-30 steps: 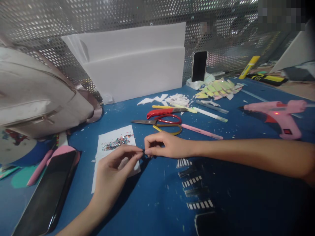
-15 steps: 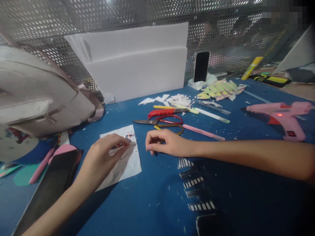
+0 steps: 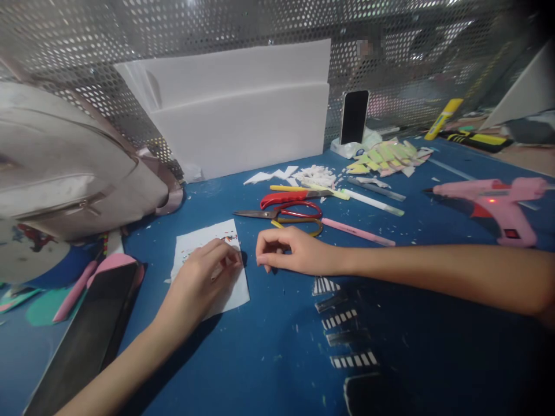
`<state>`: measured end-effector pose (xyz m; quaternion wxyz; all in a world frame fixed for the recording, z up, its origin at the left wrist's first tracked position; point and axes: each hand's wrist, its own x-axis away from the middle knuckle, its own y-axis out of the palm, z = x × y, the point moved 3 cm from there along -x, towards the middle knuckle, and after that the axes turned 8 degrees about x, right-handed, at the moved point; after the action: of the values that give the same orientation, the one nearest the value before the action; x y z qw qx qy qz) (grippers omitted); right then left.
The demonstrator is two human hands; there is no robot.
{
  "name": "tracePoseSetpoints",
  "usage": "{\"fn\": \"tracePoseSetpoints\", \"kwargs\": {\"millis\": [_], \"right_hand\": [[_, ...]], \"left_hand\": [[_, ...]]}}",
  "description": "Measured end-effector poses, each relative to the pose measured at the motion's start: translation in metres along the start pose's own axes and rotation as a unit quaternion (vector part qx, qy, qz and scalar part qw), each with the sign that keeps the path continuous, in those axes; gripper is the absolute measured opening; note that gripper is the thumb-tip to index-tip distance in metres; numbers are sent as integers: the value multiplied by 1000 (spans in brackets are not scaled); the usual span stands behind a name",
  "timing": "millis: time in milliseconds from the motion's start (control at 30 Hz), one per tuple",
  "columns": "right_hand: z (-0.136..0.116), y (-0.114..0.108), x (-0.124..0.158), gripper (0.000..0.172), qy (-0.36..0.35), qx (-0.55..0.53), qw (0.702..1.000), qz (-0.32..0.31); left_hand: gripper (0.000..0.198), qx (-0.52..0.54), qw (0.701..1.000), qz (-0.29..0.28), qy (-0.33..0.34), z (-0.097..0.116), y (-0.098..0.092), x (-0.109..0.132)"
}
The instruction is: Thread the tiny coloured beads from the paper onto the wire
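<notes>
Fingers of the left hand (image 3: pixel 207 264) drawn together over a white sheet (image 3: pixel 236 293); fingers of the right hand (image 3: pixel 292 249) curled just beside it.
Whether either set of fingers grips anything cannot be told from this view. Coloured specks (image 3: pixel 230 238) lie on the sheet, partly hidden by the left hand. Beyond the right hand are scissors (image 3: pixel 255 214) and a pink pen (image 3: pixel 359 232); nearer the viewer, striped strips (image 3: pixel 340 319) lie on the blue table (image 3: pixel 269 352). A pink glue gun (image 3: pixel 489 188) lies at right.

A perforated metal screen (image 3: pixel 243 23) rises behind a blue tabletop (image 3: pixel 255 358), shadowed at lower right.
</notes>
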<state>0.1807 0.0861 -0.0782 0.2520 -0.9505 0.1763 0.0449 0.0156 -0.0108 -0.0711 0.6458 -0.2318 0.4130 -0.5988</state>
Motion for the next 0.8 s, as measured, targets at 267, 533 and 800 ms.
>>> {"fn": "tracePoseSetpoints", "kwargs": {"millis": [267, 533, 800], "right_hand": [[0, -1, 2, 13, -31, 32, 999, 6], [-4, 3, 8, 11, -100, 123, 987, -1], [-4, 6, 9, 9, -109, 187, 976, 3]], "left_hand": [[6, 212, 970, 62, -99, 6, 7, 10], [9, 342, 923, 67, -164, 12, 17, 15], [11, 340, 926, 55, -156, 12, 17, 17]]}}
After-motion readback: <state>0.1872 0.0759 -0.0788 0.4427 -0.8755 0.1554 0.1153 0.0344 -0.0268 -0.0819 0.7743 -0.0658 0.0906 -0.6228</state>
